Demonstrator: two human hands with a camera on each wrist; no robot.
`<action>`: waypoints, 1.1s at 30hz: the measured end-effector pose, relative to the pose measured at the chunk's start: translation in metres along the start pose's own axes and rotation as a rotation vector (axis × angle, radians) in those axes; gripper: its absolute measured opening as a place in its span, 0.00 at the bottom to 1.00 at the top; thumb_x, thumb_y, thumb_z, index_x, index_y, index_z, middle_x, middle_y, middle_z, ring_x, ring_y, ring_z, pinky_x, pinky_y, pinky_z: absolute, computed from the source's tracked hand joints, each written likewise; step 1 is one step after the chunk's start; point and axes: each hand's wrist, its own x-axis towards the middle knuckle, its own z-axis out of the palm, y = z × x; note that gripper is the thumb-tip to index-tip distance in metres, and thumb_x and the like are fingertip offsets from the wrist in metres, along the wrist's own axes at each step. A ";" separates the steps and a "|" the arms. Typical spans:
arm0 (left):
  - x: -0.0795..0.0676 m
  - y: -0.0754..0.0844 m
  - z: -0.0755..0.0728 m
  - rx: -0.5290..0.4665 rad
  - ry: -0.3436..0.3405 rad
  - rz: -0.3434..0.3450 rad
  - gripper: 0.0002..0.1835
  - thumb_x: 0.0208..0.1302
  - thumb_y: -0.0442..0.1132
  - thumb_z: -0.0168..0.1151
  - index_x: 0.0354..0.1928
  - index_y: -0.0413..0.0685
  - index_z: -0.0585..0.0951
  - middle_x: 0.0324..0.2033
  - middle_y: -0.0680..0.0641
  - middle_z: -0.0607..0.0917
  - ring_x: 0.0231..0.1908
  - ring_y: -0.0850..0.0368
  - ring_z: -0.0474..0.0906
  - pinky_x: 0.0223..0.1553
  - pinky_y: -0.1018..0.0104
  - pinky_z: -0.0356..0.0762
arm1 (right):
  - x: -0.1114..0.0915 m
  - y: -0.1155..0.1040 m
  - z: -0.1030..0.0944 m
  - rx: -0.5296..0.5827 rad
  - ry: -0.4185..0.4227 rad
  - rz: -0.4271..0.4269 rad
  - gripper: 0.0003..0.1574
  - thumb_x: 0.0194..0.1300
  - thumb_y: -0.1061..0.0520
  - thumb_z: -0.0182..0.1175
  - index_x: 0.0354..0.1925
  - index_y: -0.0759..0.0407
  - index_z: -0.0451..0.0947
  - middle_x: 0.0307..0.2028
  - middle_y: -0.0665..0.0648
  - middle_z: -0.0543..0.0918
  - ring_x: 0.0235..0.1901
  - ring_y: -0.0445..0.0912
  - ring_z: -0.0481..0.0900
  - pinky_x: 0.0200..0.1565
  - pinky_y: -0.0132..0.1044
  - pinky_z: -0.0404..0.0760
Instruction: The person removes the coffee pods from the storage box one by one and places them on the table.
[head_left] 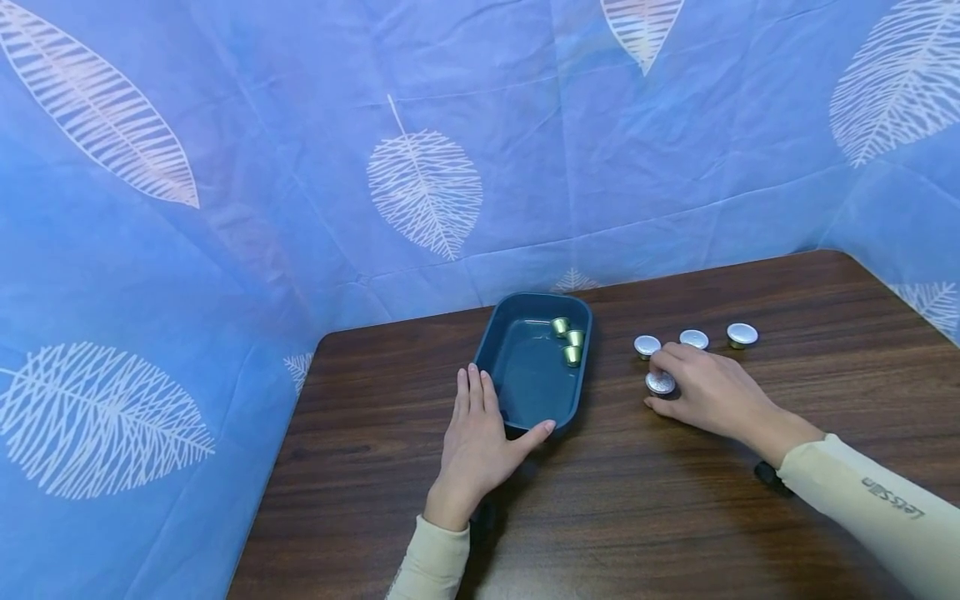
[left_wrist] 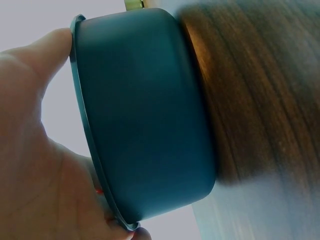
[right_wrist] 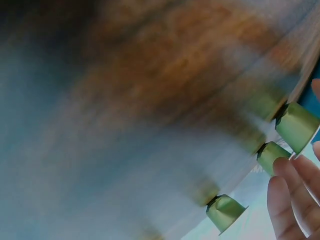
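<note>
My left hand (head_left: 477, 442) rests at the near left corner of a dark teal tray (head_left: 534, 421), fingers straight along its rim and thumb on the near edge. In the left wrist view the thumb touches the rim of the tray (left_wrist: 140, 110). Three green-gold coffee capsules (head_left: 573, 337) lie inside along the right wall. My right hand (head_left: 708, 387) has its thumb and index finger around a coffee capsule (head_left: 660, 383) that stands foil side up on the table. In the right wrist view this capsule (right_wrist: 297, 127) sits by the fingertips.
Three more capsules stand foil up beyond the right hand: one on the left (head_left: 647, 346), a middle one (head_left: 693, 338) and one on the right (head_left: 742, 334). The brown wooden table (head_left: 360, 467) meets a blue leaf-patterned cloth (head_left: 300, 208) at its back and left.
</note>
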 end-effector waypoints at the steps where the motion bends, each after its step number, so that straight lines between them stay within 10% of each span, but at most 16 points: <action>1: 0.000 0.000 0.000 0.000 0.000 0.000 0.66 0.64 0.82 0.57 0.86 0.38 0.51 0.87 0.37 0.45 0.88 0.39 0.37 0.85 0.44 0.52 | 0.000 0.001 0.000 -0.003 0.014 -0.009 0.23 0.55 0.48 0.84 0.41 0.51 0.81 0.38 0.48 0.83 0.31 0.38 0.76 0.31 0.40 0.78; 33: 0.001 0.000 -0.001 -0.001 0.008 0.003 0.66 0.64 0.81 0.59 0.86 0.37 0.52 0.87 0.36 0.46 0.88 0.39 0.38 0.85 0.43 0.53 | 0.010 -0.005 -0.011 -0.055 0.112 -0.081 0.26 0.59 0.44 0.81 0.49 0.56 0.87 0.43 0.54 0.90 0.37 0.48 0.87 0.37 0.51 0.88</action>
